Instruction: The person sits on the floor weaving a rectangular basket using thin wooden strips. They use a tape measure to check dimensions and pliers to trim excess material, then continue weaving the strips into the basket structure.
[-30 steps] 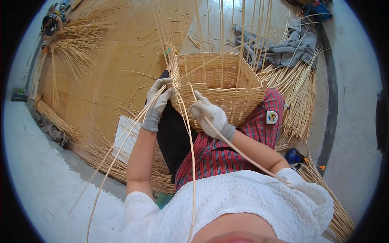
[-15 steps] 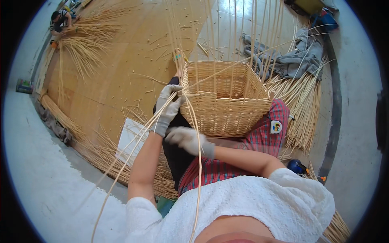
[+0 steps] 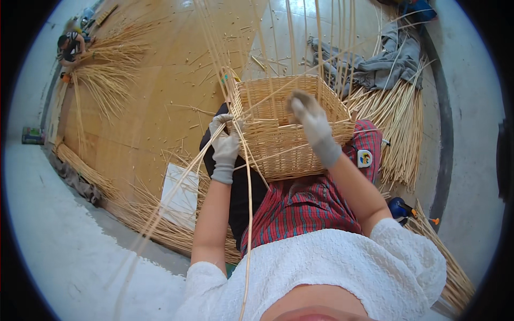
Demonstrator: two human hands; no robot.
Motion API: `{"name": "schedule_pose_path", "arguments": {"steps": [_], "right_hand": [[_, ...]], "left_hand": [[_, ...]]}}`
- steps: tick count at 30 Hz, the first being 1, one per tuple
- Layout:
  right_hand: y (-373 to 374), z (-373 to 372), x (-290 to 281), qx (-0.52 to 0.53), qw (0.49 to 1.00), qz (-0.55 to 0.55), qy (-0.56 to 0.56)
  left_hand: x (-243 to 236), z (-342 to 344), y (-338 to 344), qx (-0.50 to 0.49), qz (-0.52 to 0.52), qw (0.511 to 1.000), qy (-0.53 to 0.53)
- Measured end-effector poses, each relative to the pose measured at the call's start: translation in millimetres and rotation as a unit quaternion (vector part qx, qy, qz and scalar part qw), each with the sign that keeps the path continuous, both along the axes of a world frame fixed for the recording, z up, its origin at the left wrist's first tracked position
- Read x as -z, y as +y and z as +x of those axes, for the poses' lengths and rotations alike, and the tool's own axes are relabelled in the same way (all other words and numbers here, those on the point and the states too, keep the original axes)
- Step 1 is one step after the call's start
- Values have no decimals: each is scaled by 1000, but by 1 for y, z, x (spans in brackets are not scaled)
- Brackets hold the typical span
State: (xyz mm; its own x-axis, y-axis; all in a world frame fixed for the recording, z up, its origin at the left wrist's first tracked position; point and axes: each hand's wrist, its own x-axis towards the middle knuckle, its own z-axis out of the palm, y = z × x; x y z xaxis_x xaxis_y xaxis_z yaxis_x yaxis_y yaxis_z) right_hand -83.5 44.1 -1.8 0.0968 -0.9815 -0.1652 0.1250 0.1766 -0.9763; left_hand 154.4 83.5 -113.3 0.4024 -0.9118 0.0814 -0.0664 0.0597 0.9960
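A woven square basket (image 3: 289, 152) with tall upright canes rests on my lap, tilted enough to show its inside. My gloved left hand (image 3: 224, 136) is closed on weaving canes (image 3: 245, 184) at the basket's left front corner; several long loose strands trail from there toward me and down to the left. My gloved right hand (image 3: 310, 117) is raised over the basket's front rim, right of centre, its fingers smeared by motion, so I cannot tell if they hold anything. A small white object, apparently a tape measure (image 3: 364, 158), lies on the red plaid cloth (image 3: 310, 208) over my leg.
Cane bundles lie at left (image 3: 85, 166) and right (image 3: 396, 134), with grey cloth (image 3: 385, 67) over the right one. A white sheet (image 3: 176, 192) is beside my left leg, a blue tool (image 3: 399, 208) at my right. Another person (image 3: 72, 48) works among canes at the far upper left.
My right hand has moved up and right from low beside my left forearm to over the basket rim. A cane now slants low across the basket's front. My left hand stays at the corner.
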Motion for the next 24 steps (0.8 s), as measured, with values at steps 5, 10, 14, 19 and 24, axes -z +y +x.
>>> {"name": "schedule_pose_path", "arguments": {"steps": [5,10,14,19,24], "right_hand": [[-30,27,16,70,981,-66,-170],[38,-30,81,10,991,39,-128],[22,-53,71,60,993,77,-60],[37,-41,68,83,990,98,-54],[-63,36,14,43,906,-368,204]], "left_hand": [[-40,-3,-2,67,111,989,73],[-33,-18,15,-67,-7,998,-19],[-43,-54,49,-66,-58,968,-235],[-71,-56,-17,137,218,966,11],[-55,-68,-18,94,181,973,107]]}}
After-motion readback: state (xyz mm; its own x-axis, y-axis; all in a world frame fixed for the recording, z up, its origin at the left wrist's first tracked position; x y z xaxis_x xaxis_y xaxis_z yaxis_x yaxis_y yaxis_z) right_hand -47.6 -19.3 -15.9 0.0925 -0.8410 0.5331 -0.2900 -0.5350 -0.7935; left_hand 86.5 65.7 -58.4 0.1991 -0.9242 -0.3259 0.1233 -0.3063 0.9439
